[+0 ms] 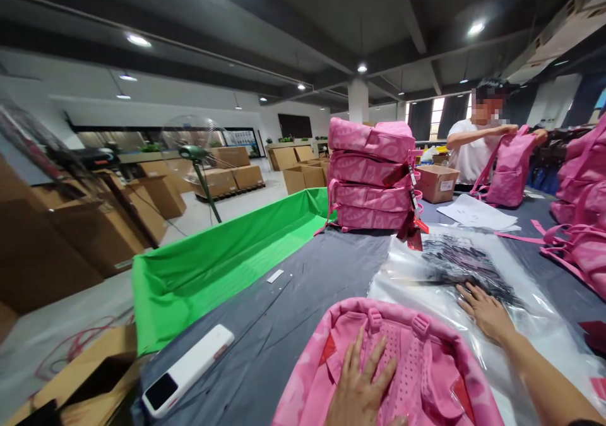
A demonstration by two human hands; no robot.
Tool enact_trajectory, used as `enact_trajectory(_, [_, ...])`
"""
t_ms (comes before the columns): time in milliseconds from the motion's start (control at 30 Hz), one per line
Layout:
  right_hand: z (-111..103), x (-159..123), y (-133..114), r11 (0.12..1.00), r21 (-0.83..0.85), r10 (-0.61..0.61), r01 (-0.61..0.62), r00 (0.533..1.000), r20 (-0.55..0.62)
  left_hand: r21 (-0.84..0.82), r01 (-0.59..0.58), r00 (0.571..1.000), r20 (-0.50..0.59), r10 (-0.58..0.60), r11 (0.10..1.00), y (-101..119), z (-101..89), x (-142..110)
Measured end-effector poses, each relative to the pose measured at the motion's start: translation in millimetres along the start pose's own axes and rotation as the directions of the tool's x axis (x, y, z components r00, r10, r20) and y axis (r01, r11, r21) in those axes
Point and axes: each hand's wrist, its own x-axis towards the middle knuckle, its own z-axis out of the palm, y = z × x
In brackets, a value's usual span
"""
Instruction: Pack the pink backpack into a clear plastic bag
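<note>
Close in front of me, a pink camouflage backpack (426, 375) lies on the dark-covered table with its strap side up. My left hand (362, 382) rests flat on its back panel, fingers spread. To the right, my right hand (487, 312) lies with fingers apart on a clear plastic bag (454, 255) with dark printing, which is spread on the table and runs partly beside the backpack. Beyond them stands a pile of several pink backpacks (372, 173) with red and black tags hanging from its right side.
A white handheld device (189, 369) lies at the left of the table. A green fabric trough (227, 255) runs along the left edge. Across the table a person (473, 142) handles a pink backpack (506, 167). White papers (478, 211), a carton (438, 183) and more pink backpacks (584, 180) are at the right.
</note>
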Motion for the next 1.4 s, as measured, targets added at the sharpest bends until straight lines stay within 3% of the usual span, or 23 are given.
enact_trajectory(133, [-11, -6, -16, 0.991, 0.122, -0.063, 0.062, 0.998, -0.002, -0.045, 0.044, 0.999, 0.023, -0.043, 0.998, 5, -6.2, 2])
enact_trajectory(233, [-1, -32, -41, 0.979, 0.194, -0.072, 0.065, 0.997, 0.033, -0.133, 0.095, 0.994, 0.071, -0.087, 0.987, 18, -24.8, 3])
enact_trajectory(367, [7, -64, -63, 0.978, 0.208, 0.008, -0.024, 0.997, 0.078, -0.241, 0.221, 0.966, 0.185, -0.178, 0.945, 35, -55.4, -6])
enact_trajectory(500, [-12, -74, -64, 0.977, 0.200, 0.067, -0.074, 0.997, 0.040, -0.289, 0.310, 0.932, 0.283, -0.228, 0.906, 48, -78.7, -28])
enact_trajectory(633, [-28, -82, -69, 0.977, 0.215, 0.006, -0.015, 0.999, 0.039, -0.342, 0.329, 0.926, 0.299, -0.230, 0.880, 59, -94.0, -47])
enact_trajectory(800, [-36, -94, -83, 0.974, 0.226, -0.033, 0.016, 0.997, 0.075, -0.409, 0.301, 0.936, 0.298, -0.186, 0.861, 73, -99.0, -57])
enact_trajectory(1033, [-63, -90, -97, 0.969, 0.220, 0.135, -0.113, 0.987, -0.090, -0.465, 0.216, 0.954, 0.288, -0.084, 0.858, 74, -99.2, -54])
enact_trajectory(1167, [-87, -77, -114, 0.977, 0.212, 0.021, 0.003, 0.994, -0.107, -0.472, 0.149, 0.969, 0.244, -0.034, 0.869, 69, -95.7, -52])
enact_trajectory(1267, [-105, -67, -123, 0.964, 0.238, -0.114, 0.117, 0.993, -0.026, -0.490, 0.133, 0.974, 0.228, -0.021, 0.861, 67, -93.4, -50])
enact_trajectory(1400, [-113, -67, -124, 0.951, 0.275, -0.172, 0.140, 0.980, 0.098, -0.504, 0.143, 0.972, 0.234, -0.024, 0.852, 68, -96.4, -51])
